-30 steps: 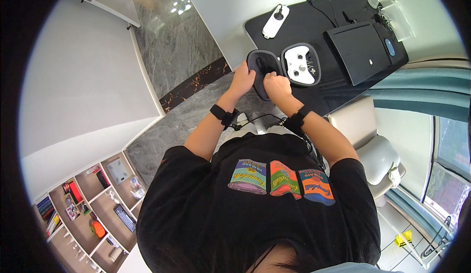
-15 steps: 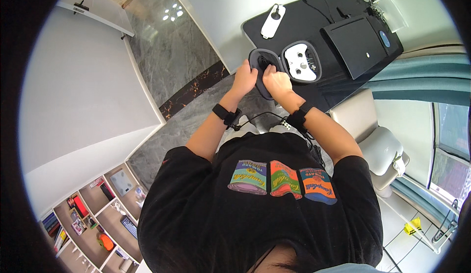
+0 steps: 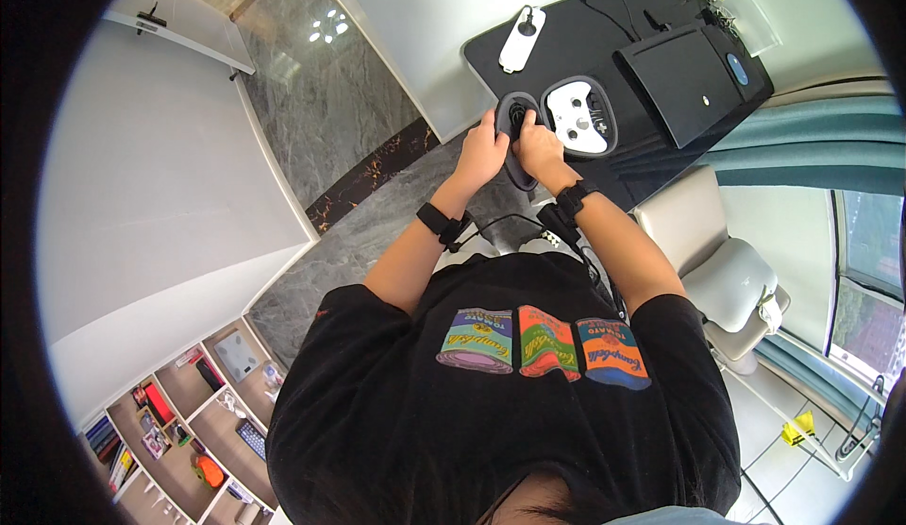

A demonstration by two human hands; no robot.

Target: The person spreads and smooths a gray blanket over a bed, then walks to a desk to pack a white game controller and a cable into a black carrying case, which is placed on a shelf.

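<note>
A dark zip-up controller case lies open at the near left edge of the black desk. Its base (image 3: 612,136) rests on the desktop and holds a white game controller (image 3: 574,114) with small black parts beside it. The case's lid (image 3: 518,174) stands tilted up on the left. My left hand (image 3: 482,155) is closed around the lid's outer edge. My right hand (image 3: 542,151) reaches inside the lid, its fingers bent together by a dark cable-like item (image 3: 517,115). What those fingers hold is hidden.
A white power strip (image 3: 520,45) with a black plug lies at the desk's back left. To the right are a closed black laptop (image 3: 681,86) and a clear holder (image 3: 750,17). A beige chair (image 3: 687,211) stands beside the desk. Black wrist straps with cables are on both arms.
The lid has tipped more upright and shifted slightly right toward the base. Both hands moved with it, the left one rightward. The controller stays in the base.
</note>
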